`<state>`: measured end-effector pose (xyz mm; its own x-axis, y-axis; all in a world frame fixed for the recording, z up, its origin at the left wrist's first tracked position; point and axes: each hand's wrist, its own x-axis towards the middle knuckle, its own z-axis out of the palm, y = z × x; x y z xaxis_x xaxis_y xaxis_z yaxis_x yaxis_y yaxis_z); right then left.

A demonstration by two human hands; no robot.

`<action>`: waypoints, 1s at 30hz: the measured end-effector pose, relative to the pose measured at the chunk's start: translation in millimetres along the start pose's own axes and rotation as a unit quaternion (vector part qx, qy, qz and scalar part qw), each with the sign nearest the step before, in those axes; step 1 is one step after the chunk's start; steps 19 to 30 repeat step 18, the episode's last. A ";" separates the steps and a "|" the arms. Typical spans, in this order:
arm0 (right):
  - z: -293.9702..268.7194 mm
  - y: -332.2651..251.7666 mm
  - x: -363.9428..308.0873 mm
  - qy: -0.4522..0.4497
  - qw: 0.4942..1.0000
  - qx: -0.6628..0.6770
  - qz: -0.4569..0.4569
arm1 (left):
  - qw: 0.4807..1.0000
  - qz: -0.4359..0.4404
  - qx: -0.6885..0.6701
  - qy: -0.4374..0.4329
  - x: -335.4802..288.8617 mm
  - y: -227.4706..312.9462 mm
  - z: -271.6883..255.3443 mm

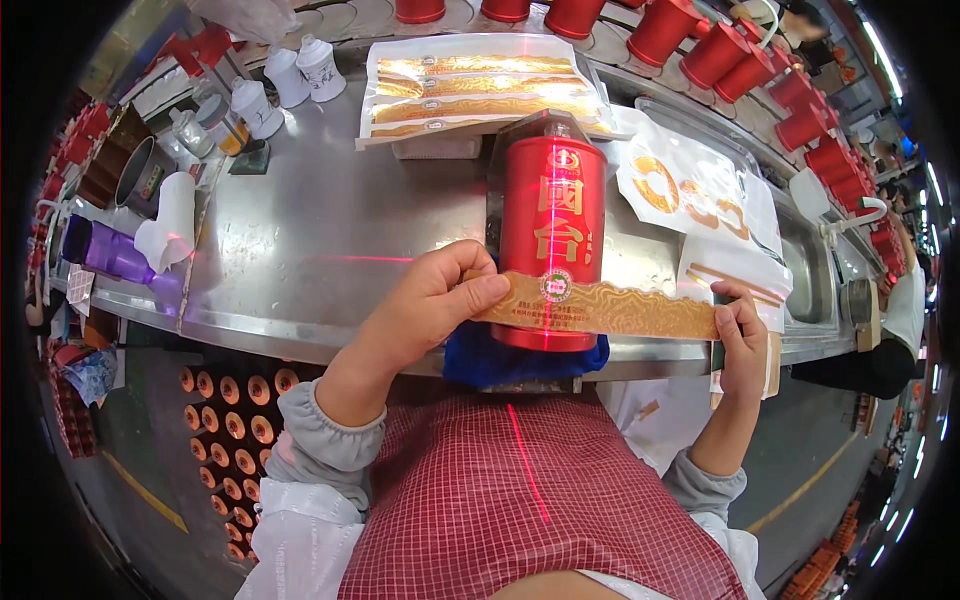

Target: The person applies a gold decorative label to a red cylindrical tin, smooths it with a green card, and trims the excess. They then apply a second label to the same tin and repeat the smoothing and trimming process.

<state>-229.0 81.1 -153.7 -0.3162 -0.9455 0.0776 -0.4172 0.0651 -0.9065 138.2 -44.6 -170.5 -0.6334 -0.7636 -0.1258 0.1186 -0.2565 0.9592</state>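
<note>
A long gold label strip (630,307) with a wavy upper edge stretches level between my two hands, across the lower part of a red bottle (556,215). My left hand (425,300) pinches its left end, and my right hand (738,335) pinches the right end, out past the bottle. The bottle lies with its neck pointing away, in a metal holder, over a blue cloth (470,362). A thin red laser line runs along the bottle's middle. Whether the strip touches the bottle, I cannot tell.
Beyond the bottle lies a sheet of gold label strips (480,88). To the right is a sheet of curved gold labels (690,195). White bottles (320,70), a paper roll (172,210) and a purple flask (105,250) stand left on the steel table (300,240). Red bottles (665,30) line the conveyor behind.
</note>
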 end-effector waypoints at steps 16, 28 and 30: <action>5.5 7.4 4.1 0.000 1.000 0.009 0.012 | 0.899 0.184 0.304 0.257 -10.6 -36.8 5.8; 4.1 10.8 4.5 -0.001 1.000 0.019 0.017 | 0.788 0.311 0.408 0.340 -24.6 -38.6 20.9; 4.1 10.8 4.5 -0.001 1.000 0.019 0.017 | 0.788 0.311 0.408 0.340 -24.6 -38.6 20.9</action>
